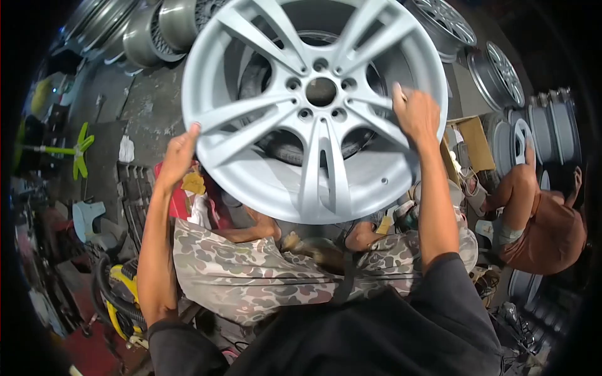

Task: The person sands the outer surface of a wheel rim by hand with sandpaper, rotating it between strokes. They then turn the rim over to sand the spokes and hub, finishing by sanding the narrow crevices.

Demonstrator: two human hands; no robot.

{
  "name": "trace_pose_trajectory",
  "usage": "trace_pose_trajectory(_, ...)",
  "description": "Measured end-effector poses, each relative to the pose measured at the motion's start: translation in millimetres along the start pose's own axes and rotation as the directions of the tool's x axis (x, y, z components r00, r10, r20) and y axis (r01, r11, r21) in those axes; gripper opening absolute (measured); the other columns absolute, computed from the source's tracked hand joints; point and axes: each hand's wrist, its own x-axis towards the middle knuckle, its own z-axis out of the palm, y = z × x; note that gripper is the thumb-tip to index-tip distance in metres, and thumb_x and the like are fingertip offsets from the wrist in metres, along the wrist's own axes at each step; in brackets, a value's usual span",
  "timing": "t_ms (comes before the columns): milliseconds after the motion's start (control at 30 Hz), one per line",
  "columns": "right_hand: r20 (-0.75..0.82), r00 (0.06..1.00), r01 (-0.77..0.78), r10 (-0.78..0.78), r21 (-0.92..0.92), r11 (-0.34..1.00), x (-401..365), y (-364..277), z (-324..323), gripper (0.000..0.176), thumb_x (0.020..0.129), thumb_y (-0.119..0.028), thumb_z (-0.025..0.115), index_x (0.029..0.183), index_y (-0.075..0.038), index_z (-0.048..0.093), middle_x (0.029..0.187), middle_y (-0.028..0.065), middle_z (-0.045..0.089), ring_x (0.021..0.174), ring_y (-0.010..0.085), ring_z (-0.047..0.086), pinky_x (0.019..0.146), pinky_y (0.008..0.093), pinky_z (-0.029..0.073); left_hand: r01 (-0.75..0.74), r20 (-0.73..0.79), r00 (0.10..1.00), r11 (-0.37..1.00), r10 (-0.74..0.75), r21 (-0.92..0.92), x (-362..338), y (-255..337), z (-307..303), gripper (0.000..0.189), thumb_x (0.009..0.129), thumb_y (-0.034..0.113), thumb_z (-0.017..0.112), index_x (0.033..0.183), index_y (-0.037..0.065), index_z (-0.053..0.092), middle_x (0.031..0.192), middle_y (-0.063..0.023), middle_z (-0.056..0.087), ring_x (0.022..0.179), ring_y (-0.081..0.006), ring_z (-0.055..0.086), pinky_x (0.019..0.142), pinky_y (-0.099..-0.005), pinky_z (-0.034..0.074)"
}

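A silver alloy wheel rim (323, 128) with paired spokes fills the upper middle of the head view, its face turned toward me. My left hand (180, 153) is closed on the rim's left edge, thumb at the front and the other fingers mostly hidden behind. On the opposite side, my right hand (417, 114) is curled into a grip by the right-hand spoke and outer lip, slightly blurred; its fingertips are partly hidden. Through the gaps between the spokes, a black tyre (282, 147) shows behind the rim.
More wheel rims (147, 37) stand at the upper left, with others (498, 75) along the right. A person (542, 229) sits at the right beside an open cardboard box (475, 143). At left are a green fan blade (81, 150) and a yellow-black machine (122, 285).
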Motion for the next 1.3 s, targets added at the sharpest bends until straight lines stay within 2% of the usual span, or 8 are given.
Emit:
trace_pose_trajectory(67, -0.038, 0.999, -0.030, 0.030, -0.007, 1.000, -39, 6, 16, 0.049, 0.100, -0.044, 0.051, 0.086, -0.006, 0.079, 0.081, 0.0248, 0.071, 0.079, 0.0456, 0.068, 0.077, 0.0535, 0.053, 0.073, 0.204, 0.972, 0.973, -0.119, 0.219, -22, 10, -8, 0.068, 0.107, 0.056, 0.048, 0.097, -0.005, 0.074, 0.081, -0.0060, 0.067, 0.078, -0.0125, 0.060, 0.075, -0.0320, 0.051)
trace_pose_trajectory(133, -0.108, 0.987, -0.116, 0.115, 0.002, 0.993, -50, 6, 21, 0.048, 0.101, -0.044, 0.051, 0.091, -0.008, 0.080, 0.085, 0.0235, 0.072, 0.083, 0.0450, 0.069, 0.080, 0.0525, 0.053, -0.023, 0.192, 0.981, 0.993, 0.000, 0.114, -39, -1, 2, 0.067, 0.108, 0.054, 0.047, 0.081, -0.004, 0.063, 0.073, 0.0030, 0.053, 0.071, -0.0091, 0.047, 0.064, -0.0288, 0.041)
trace_pose_trajectory(367, -0.003, 0.993, -0.118, 0.118, -0.008, 0.993, -45, 11, 14, 0.053, 0.104, -0.050, 0.045, 0.099, -0.010, 0.080, 0.092, 0.0248, 0.073, 0.090, 0.0473, 0.069, 0.085, 0.0543, 0.053, 0.145, 0.189, 0.960, 0.945, -0.206, 0.294, -26, 22, -2, 0.076, 0.102, 0.064, 0.049, 0.092, -0.007, 0.073, 0.071, -0.0128, 0.068, 0.068, -0.0181, 0.065, 0.069, -0.0328, 0.053)
trace_pose_trajectory(567, 0.006, 1.000, -0.004, 0.003, 0.096, 0.995, -45, 37, 36, 0.050, 0.101, -0.050, 0.048, 0.097, -0.009, 0.076, 0.096, 0.0227, 0.072, 0.092, 0.0469, 0.067, 0.082, 0.0546, 0.050, -0.108, -0.047, 0.990, 0.917, 0.137, 0.385, -30, 28, -36, 0.061, 0.108, 0.050, 0.047, 0.096, -0.004, 0.073, 0.079, -0.0161, 0.071, 0.077, -0.0194, 0.065, 0.075, -0.0398, 0.051)
trace_pose_trajectory(800, 0.007, 1.000, 0.000, 0.000, -0.011, 1.000, -43, 29, 30, 0.049, 0.105, -0.048, 0.045, 0.108, -0.010, 0.077, 0.103, 0.0244, 0.073, 0.097, 0.0484, 0.066, 0.084, 0.0559, 0.050, -0.278, -0.497, 0.800, 0.941, 0.337, 0.192, -139, 73, 14, 0.034, 0.101, 0.027, 0.066, 0.083, -0.001, 0.072, 0.074, -0.0145, 0.067, 0.068, -0.0206, 0.063, 0.065, -0.0361, 0.049)
trace_pose_trajectory(1000, -0.016, 0.995, 0.103, -0.102, 0.055, 0.993, -46, 32, 32, 0.051, 0.106, -0.046, 0.044, 0.106, -0.005, 0.075, 0.101, 0.0255, 0.072, 0.098, 0.0482, 0.066, 0.084, 0.0565, 0.050, -0.402, -0.642, 0.478, 0.799, 0.599, 0.447, -295, 154, 18, 0.013, 0.087, 0.012, 0.079, 0.084, 0.003, 0.070, 0.079, -0.0113, 0.067, 0.071, -0.0274, 0.065, 0.066, -0.0370, 0.051)
trace_pose_trajectory(1133, 0.015, 0.993, 0.117, -0.118, 0.050, 0.992, -44, 30, 28, 0.050, 0.107, -0.045, 0.046, 0.105, -0.004, 0.074, 0.100, 0.0266, 0.072, 0.095, 0.0486, 0.066, 0.081, 0.0565, 0.050, -0.235, -0.574, 0.156, 0.595, 0.804, 0.769, -390, 217, -32, 0.005, 0.087, 0.002, 0.070, 0.091, 0.001, 0.067, 0.087, -0.0075, 0.068, 0.073, -0.0160, 0.063, 0.069, -0.0303, 0.052)
trace_pose_trajectory(1300, -0.011, 0.992, 0.122, -0.122, 0.093, 0.988, -45, 34, 32, 0.051, 0.106, -0.045, 0.046, 0.095, -0.003, 0.073, 0.095, 0.0262, 0.072, 0.090, 0.0496, 0.066, 0.079, 0.0578, 0.050, 0.575, -0.576, 0.208, 0.378, 0.791, 0.726, -444, 325, -78, 0.045, 0.078, 0.019, 0.088, 0.115, 0.006, 0.068, 0.097, -0.0068, 0.063, 0.084, -0.0204, 0.060, 0.070, -0.0316, 0.046)
